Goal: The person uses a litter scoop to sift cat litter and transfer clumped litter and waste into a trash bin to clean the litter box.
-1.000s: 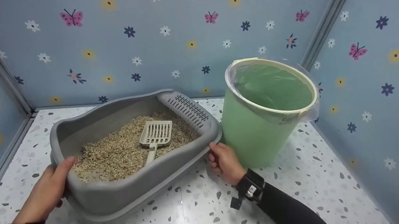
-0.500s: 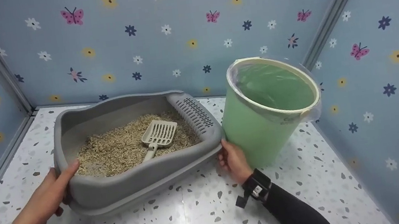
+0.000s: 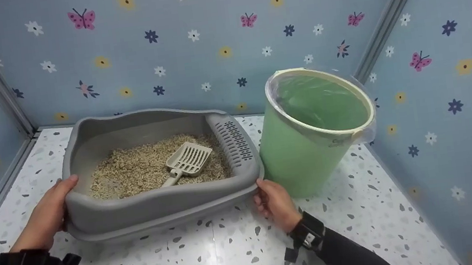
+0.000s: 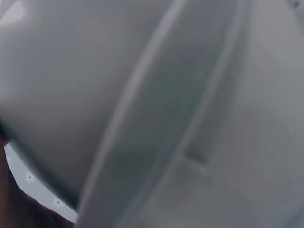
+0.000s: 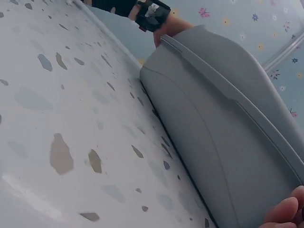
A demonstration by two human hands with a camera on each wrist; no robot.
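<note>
A grey litter box (image 3: 138,214) holds tan pellet litter (image 3: 136,167), with a cream slotted litter scoop (image 3: 190,159) lying on top. My left hand (image 3: 50,214) grips the box at its left end, thumb over the rim and fingers hidden behind the wall. At the front right corner, my right hand (image 3: 277,203) pinches the lower ledge, its other fingers curled beneath. In the right wrist view, the box's lower side (image 5: 190,114) stretches from my right fingertips (image 5: 285,209) to the left hand at the far end. Blurred grey plastic fills most of the left wrist view.
A green bin (image 3: 302,160) with a clear liner stands close to the box's right end, near my right hand. Speckled white flooring (image 3: 189,264) lies in front. Blue patterned panels (image 3: 203,10) close off the back and both sides.
The litter box has turned clockwise: its left end went back towards the rear panel and its right corner came forward. Both hands moved with it. The scoop tilted further right.
</note>
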